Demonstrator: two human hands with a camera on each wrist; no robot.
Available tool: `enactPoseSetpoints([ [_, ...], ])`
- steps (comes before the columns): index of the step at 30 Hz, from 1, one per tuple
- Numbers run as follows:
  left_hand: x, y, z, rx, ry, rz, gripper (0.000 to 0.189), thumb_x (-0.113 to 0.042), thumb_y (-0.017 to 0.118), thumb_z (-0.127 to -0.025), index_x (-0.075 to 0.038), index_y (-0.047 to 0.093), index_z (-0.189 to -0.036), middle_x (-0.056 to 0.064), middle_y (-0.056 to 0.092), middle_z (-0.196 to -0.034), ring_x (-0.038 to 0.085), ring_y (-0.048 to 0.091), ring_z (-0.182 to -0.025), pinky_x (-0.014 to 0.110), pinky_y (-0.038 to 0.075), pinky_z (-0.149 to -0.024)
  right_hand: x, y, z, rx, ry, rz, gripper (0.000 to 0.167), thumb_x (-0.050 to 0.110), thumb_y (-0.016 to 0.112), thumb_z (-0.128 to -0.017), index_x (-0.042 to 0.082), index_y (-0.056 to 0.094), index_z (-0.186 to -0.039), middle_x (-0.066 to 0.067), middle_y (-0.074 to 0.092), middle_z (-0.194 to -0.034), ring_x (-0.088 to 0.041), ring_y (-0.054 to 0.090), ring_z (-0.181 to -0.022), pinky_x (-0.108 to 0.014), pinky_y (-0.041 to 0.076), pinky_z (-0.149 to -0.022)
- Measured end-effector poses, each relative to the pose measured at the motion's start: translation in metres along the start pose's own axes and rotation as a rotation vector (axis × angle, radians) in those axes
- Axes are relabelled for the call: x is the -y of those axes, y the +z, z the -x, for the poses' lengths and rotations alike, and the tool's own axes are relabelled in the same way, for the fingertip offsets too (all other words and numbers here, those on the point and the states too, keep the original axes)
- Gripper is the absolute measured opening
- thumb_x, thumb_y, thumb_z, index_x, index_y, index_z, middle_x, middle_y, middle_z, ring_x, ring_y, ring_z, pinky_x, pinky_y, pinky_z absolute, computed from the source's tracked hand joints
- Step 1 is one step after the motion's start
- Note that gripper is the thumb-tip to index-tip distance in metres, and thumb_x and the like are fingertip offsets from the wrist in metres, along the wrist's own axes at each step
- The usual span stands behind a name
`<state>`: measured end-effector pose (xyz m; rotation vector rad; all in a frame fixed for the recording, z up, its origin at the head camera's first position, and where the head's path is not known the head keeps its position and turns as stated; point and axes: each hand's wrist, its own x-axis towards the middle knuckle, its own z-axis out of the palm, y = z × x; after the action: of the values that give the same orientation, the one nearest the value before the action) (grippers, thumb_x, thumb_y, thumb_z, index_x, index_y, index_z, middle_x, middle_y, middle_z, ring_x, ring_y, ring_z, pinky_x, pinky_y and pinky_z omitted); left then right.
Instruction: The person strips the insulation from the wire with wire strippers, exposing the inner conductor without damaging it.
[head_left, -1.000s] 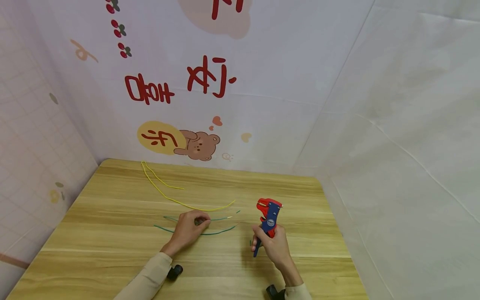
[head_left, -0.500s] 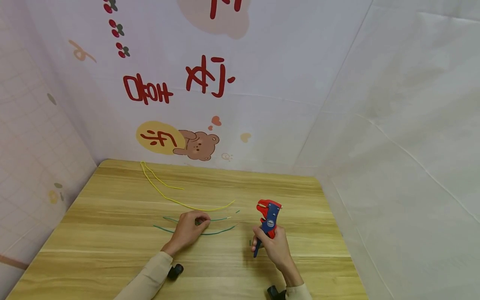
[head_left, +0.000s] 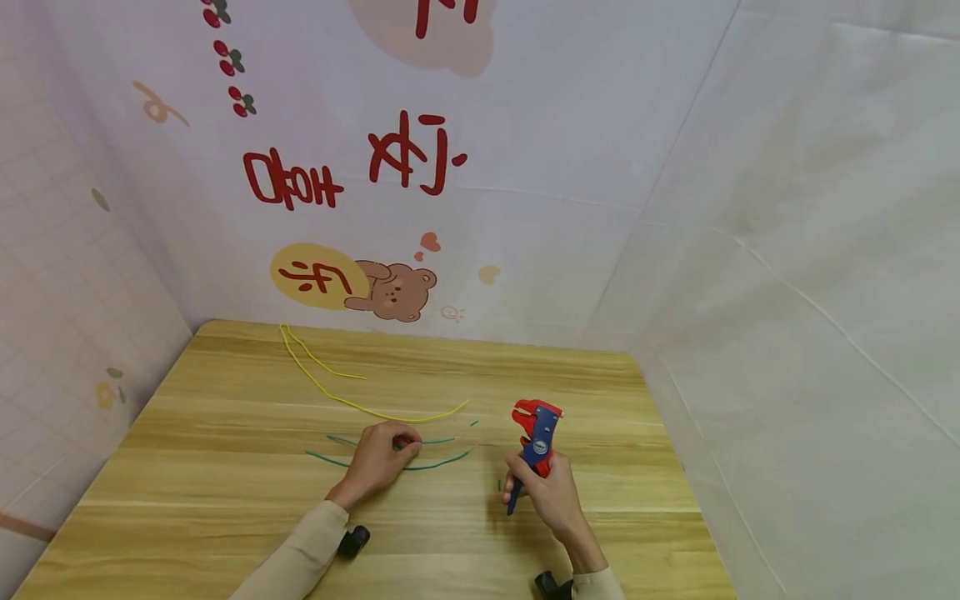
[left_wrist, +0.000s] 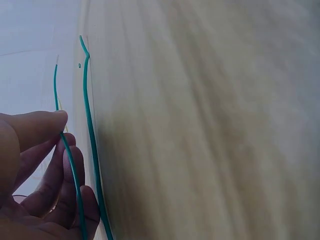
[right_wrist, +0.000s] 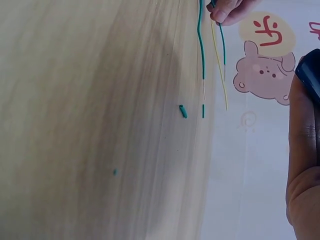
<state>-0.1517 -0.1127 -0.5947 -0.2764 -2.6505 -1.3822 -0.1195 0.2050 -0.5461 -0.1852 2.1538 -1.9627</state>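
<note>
Between thumb and fingertips, my left hand (head_left: 378,457) pinches a thin green wire (left_wrist: 72,165). Its tip is stripped, with a short bare end showing in both wrist views. A second green wire (head_left: 442,464) lies on the table beside that hand, also bared at its right end (right_wrist: 204,90). My right hand (head_left: 553,492) grips a red and blue wire stripper (head_left: 542,429) by its handles, its head raised and pointing left, apart from the wires. The right wrist view shows only a dark handle end (right_wrist: 311,75) of the tool.
A long yellow wire (head_left: 330,392) lies bent behind the green wires. Small green insulation pieces (right_wrist: 183,111) are scattered on the wooden table (head_left: 615,533) between the hands. A white printed cloth (head_left: 525,167) stands behind the table, with more cloth at both sides.
The head view has shifted slightly, sliding the scene a little to the left. Both hands keep their holds; the held wire's bare tip shows less brightly now.
</note>
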Motion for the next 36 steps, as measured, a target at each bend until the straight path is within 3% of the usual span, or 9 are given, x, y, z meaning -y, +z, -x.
enactPoseSetpoints([
  [10,0.001,0.003,-0.005,0.020,-0.030,-0.012,0.010,-0.005,0.090,-0.094,-0.013,0.087,-0.089,-0.002,0.083,-0.088,0.004,0.069,-0.078,0.023,0.056,-0.074,-0.001,0.000,-0.002,0.024,-0.023,-0.009,0.041,0.017,0.066,-0.116,-0.023,0.058,-0.112,-0.004,0.075,-0.077,-0.015,0.079,-0.066,-0.043,0.071,-0.070],
  [17,0.000,0.004,-0.008,0.063,-0.058,-0.008,0.008,-0.005,0.088,-0.097,-0.011,0.087,-0.091,-0.001,0.083,-0.088,0.005,0.070,-0.079,0.022,0.057,-0.075,-0.001,0.000,-0.002,0.022,-0.010,-0.015,0.038,0.017,0.065,-0.116,-0.021,0.059,-0.114,-0.003,0.075,-0.077,-0.016,0.079,-0.066,-0.047,0.071,-0.071],
  [26,-0.004,0.008,-0.010,0.058,-0.101,-0.018,0.013,-0.003,0.087,-0.096,-0.014,0.086,-0.088,-0.005,0.080,-0.083,0.003,0.064,-0.077,0.021,0.052,-0.074,-0.004,0.001,0.000,0.019,0.008,-0.022,0.037,0.020,0.067,-0.116,-0.016,0.060,-0.115,-0.004,0.074,-0.077,-0.018,0.079,-0.066,-0.047,0.071,-0.072],
  [36,-0.006,0.016,-0.010,0.042,-0.079,-0.041,0.010,-0.005,0.088,-0.095,-0.012,0.086,-0.089,-0.002,0.082,-0.084,0.007,0.069,-0.076,0.028,0.056,-0.074,-0.003,0.002,0.000,0.019,0.029,-0.031,0.031,0.016,0.065,-0.116,-0.015,0.062,-0.116,-0.006,0.074,-0.078,-0.018,0.079,-0.066,-0.044,0.071,-0.072],
])
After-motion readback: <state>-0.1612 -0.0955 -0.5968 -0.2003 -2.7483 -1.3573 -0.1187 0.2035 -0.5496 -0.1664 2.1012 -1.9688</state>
